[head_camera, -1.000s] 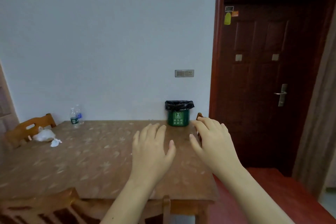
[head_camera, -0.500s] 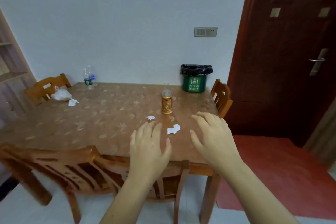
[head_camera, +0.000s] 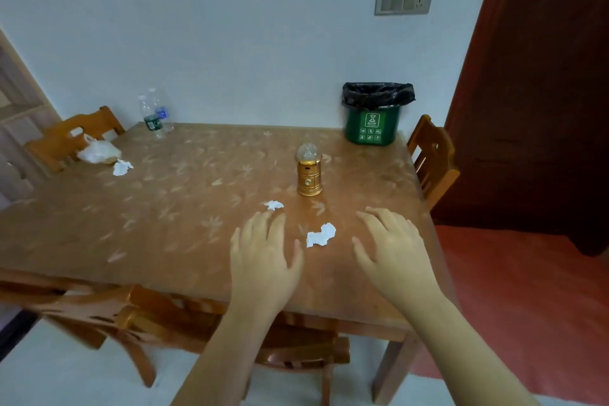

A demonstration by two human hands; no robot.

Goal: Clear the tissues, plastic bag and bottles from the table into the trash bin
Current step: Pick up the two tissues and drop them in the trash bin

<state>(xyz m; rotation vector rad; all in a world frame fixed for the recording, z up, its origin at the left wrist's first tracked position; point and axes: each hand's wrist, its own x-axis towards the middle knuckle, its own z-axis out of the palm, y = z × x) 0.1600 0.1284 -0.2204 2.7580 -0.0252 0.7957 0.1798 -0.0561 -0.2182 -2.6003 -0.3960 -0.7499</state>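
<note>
Tissue scraps [head_camera: 320, 234] lie untouched on the table [head_camera: 164, 208] as the left hand [head_camera: 263, 260] and right hand [head_camera: 392, 254], both empty with fingers spread, reach slightly farther forward than before.

bottles [head_camera: 153, 115]: far left, blurred; labels unreadable
trash bin [head_camera: 354, 128]: far right; inside hidden
door [head_camera: 543, 92]: cut off right

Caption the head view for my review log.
Left hand and right hand, open, above the table flanking a crumpled tissue; trash bin at far corner.
</note>
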